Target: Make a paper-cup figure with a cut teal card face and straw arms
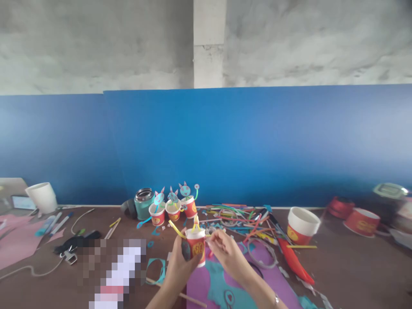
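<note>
My left hand (180, 259) is wrapped around a small red and white paper cup (198, 248) and keeps it upright above the table. A yellow strip (176, 228) sticks out from the cup's left side, and a yellow piece (196, 222) rises from its top. At the cup's right side, the fingers of my right hand (227, 253) are pinched together; what they hold is too small to make out. Beneath my hands lie purple paper (197, 296) and a teal paper sheet (222, 283) with a drawn shape and cut-outs.
Behind the cup stand three decorated paper cups (174, 211) with teal faces, beside a teal jar (143, 206). Several colored strips (238, 214) are piled at the back. To the right are nested paper cups (302, 225) and a red-handled tool (294, 259); pink paper (19, 244) lies left.
</note>
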Demonstrator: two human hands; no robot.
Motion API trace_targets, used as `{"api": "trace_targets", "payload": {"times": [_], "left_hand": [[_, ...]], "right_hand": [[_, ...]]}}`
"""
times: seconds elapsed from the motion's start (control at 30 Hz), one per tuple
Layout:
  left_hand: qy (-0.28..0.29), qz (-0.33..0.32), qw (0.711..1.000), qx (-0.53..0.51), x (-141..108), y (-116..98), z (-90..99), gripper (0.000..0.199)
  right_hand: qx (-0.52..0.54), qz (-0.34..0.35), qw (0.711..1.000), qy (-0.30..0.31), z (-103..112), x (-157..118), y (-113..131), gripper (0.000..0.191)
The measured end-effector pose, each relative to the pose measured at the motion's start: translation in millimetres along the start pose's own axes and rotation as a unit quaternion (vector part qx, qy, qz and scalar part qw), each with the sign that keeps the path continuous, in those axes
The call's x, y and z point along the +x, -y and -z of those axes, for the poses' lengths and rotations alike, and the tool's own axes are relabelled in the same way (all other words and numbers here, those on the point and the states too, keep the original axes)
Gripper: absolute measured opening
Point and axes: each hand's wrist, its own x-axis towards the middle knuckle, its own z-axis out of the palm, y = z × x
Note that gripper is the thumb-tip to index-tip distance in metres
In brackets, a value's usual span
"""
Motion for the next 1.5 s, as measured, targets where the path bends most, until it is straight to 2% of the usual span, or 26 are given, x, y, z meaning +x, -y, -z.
{"api": "trace_targets", "payload": {"times": [0.1,0.2,0.3,0.47,0.77,1.0,1.23,1.37,1.47,1.5], "left_hand": [[0.029,-0.034,0.999,-0.017,-7.6,6.6,-5.7,0.066],[0.076,-0.07,0.995,0.0,-15.4,10.6,-9.9,0.074],[0.097,-0.1,0.99,0.034,-22.8,9.4,-12.7,0.085],[0.109,-0.142,0.981,0.072,-27.6,-2.0,-12.2,0.077],[0.126,-0.165,0.971,0.115,-28.5,-10.8,-11.7,0.071],[0.122,-0.196,0.963,0.138,-29.1,-5.2,-13.7,0.071],[0.131,-0.193,0.963,0.132,-29.5,-1.5,-14.4,0.071],[0.136,-0.189,0.966,0.117,-29.7,0.6,-16.4,0.067],[0.133,-0.189,0.965,0.122,-29.8,1.5,-15.9,0.068],[0.134,-0.188,0.964,0.129,-29.8,1.8,-15.3,0.068]], "right_hand": [[-0.057,-0.009,0.998,-0.003,7.3,2.6,2.6,0.018],[-0.111,0.007,0.993,-0.041,14.5,6.3,5.5,0.015],[-0.125,0.026,0.989,-0.072,20.4,9.1,8.8,0.014],[-0.146,0.03,0.987,-0.06,28.2,9.4,14.5,0.012],[-0.139,-0.014,0.99,-0.026,32.5,8.5,14.5,0.011],[-0.178,-0.013,0.981,-0.07,27.9,8.7,14.9,0.01],[-0.214,-0.022,0.969,-0.119,21.3,9.0,8.1,0.011],[-0.205,-0.023,0.969,-0.136,18.0,8.6,6.3,0.011],[-0.159,-0.02,0.977,-0.14,17.2,8.4,6.5,0.004],[-0.138,-0.023,0.981,-0.135,17.7,8.5,6.5,0.01]]}}
